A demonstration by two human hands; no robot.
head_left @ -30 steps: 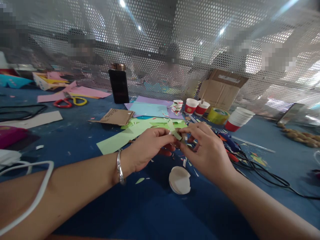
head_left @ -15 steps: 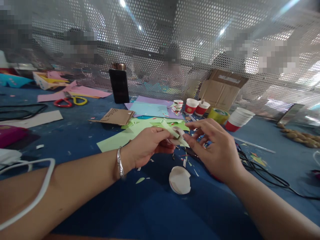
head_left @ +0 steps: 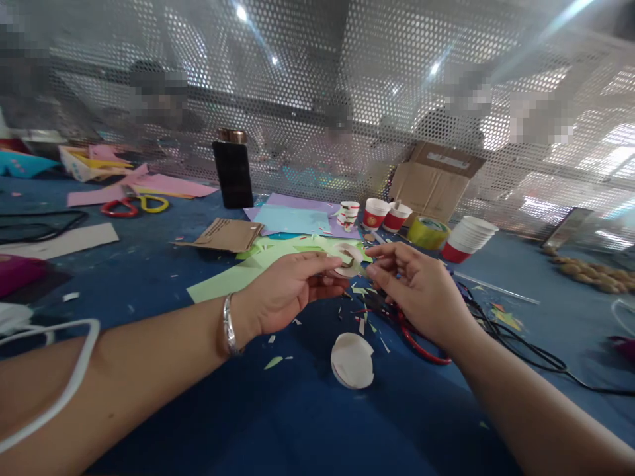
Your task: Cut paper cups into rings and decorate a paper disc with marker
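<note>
My left hand [head_left: 290, 287] pinches a pale ring-shaped roll of tape [head_left: 353, 252] between thumb and fingers, its hole facing me. At the roll's right side is my right hand [head_left: 417, 281], its thumb and index finger bent with a gap between the tips; nothing shows in them. A white round paper cup piece [head_left: 352, 360] with an uneven rim lies on the blue tablecloth below the hands. Red-handled scissors [head_left: 421, 350] rest partly under my right hand. Small paper scraps [head_left: 362, 326] are scattered between.
Behind the hands lie light green paper [head_left: 218, 281], blue paper [head_left: 292, 218] and cardboard [head_left: 228, 235]. Paper cups [head_left: 376, 213], yellow tape [head_left: 427, 233] and a cup stack [head_left: 469, 239] stand further right. A phone [head_left: 233, 175] stands upright. A black cable [head_left: 536, 357] runs right; a white cable [head_left: 79, 370] crosses my left forearm.
The pale green strip that lay across the roll no longer shows there. The roll's face has turned more towards me. More of the red scissor handle shows beneath my right hand.
</note>
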